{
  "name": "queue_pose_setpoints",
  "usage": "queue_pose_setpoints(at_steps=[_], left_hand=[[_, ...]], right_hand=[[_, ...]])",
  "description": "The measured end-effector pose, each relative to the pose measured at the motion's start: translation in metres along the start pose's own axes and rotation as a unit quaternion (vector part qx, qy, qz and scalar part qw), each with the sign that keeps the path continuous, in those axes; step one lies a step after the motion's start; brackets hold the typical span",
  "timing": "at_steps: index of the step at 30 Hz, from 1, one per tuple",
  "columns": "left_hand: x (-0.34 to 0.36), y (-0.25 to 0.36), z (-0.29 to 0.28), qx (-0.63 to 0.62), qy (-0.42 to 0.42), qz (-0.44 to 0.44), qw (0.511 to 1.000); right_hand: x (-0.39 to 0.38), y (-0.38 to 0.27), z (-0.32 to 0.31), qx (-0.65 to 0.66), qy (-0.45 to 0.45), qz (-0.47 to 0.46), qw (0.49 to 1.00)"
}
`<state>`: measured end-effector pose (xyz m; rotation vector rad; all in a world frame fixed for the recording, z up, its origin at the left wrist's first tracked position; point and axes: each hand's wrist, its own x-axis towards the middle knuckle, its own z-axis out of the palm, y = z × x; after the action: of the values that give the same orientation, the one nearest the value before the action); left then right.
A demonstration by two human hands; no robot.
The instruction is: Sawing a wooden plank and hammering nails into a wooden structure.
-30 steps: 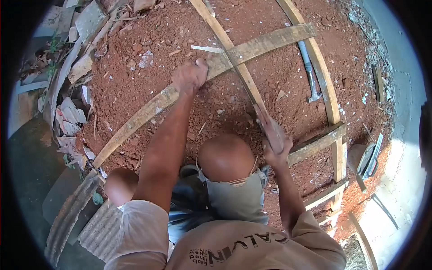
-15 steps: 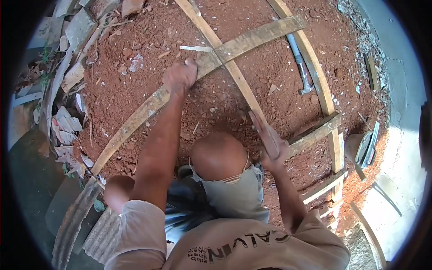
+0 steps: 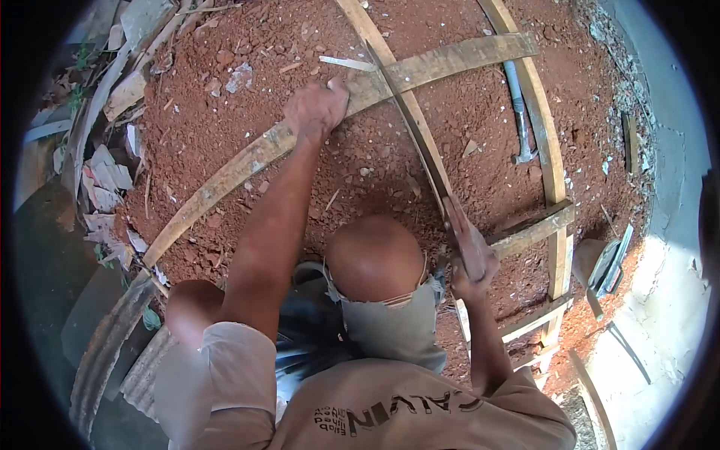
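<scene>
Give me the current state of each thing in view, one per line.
Left hand: pressing flat on the wooden plank.
Right hand: shut on the saw.
Saw: blade resting across the plank.
Wooden plank: lying on the red soil.
Hammer: lying loose on the soil, untouched.

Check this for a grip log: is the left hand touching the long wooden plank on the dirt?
Touching. The head view shows the left hand pressed down on the long wooden plank, fingers over its top edge, no gap visible.

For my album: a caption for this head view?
Left hand steadies a plank on red soil; right hand grips a handsaw.
</scene>
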<state>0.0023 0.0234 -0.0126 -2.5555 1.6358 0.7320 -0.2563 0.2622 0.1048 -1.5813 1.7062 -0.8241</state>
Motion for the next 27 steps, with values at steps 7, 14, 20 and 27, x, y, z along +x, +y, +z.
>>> queue_pose_setpoints(at_steps=[7,14,20,27], left_hand=[[0.012,0.003,-0.005,0.008,-0.101,-0.038,0.994],[-0.006,0.001,-0.006,0.001,0.003,-0.002,1.000],[0.011,0.009,-0.012,0.016,-0.113,-0.046,0.992],[-0.010,0.006,-0.014,0.019,-0.104,-0.029,0.994]], right_hand=[[0.106,0.019,0.071,0.153,0.060,-0.067,0.984],[0.001,0.027,0.020,0.002,0.003,-0.003,1.000],[0.030,0.006,0.012,-0.020,-0.018,-0.054,0.998],[0.061,0.047,0.058,0.126,-0.038,0.074,0.988]])
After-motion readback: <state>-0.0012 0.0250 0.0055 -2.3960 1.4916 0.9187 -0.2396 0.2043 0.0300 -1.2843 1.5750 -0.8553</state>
